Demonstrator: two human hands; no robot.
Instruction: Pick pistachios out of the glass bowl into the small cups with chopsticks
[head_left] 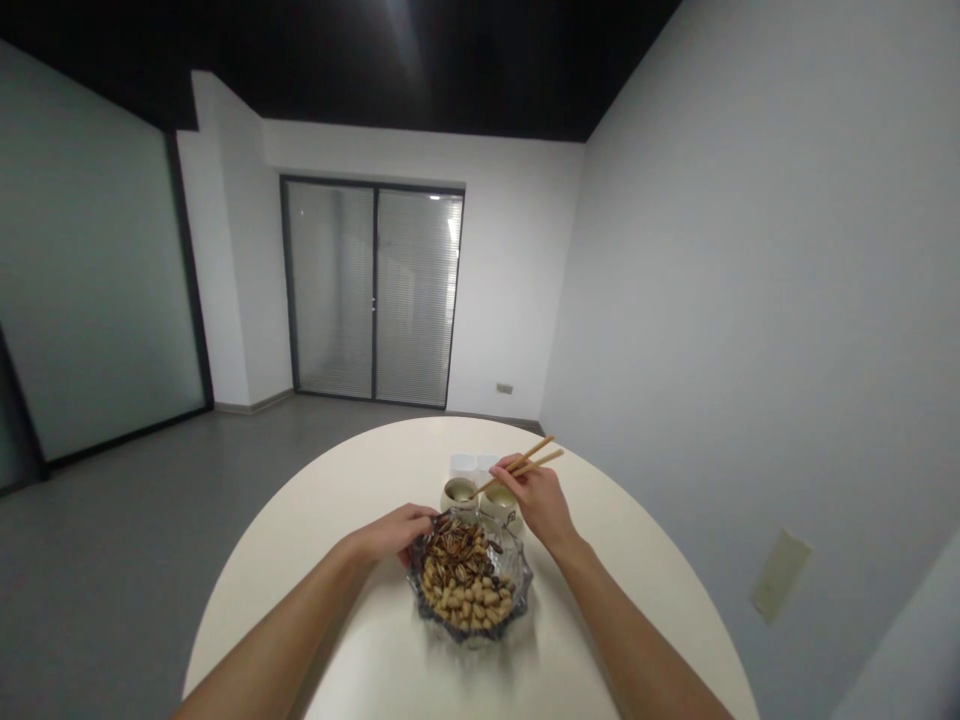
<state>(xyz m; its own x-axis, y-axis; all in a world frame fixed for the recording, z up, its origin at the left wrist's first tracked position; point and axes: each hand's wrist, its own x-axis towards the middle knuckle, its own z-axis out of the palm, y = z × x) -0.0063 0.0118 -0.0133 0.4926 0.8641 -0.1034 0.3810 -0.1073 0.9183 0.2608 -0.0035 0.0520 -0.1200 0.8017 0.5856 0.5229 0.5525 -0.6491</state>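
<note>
My left hand (391, 532) is closed on the left rim of a clear glass bowl (523, 592) with a scalloped edge. Inside the bowl lie dark brown striped nuts (459, 548), which look like pecans, and paler shelled nuts (474, 603) nearer to me. A pair of wooden chopsticks (538, 460) is gripped in my right hand (538, 503), above the bowl's far right side. Their tips point down and left, by the left small cup (460, 492); whether they hold anything is too small to tell. Beside it stands a second small cup (498, 503), partly hidden by my right hand.
Two small white square dishes (463, 465) stand behind the cups, the right one partly covered by my hand. Everything rests on a round cream table (315, 520). A wall (750, 300) runs along the right; glass doors (373, 290) are at the back.
</note>
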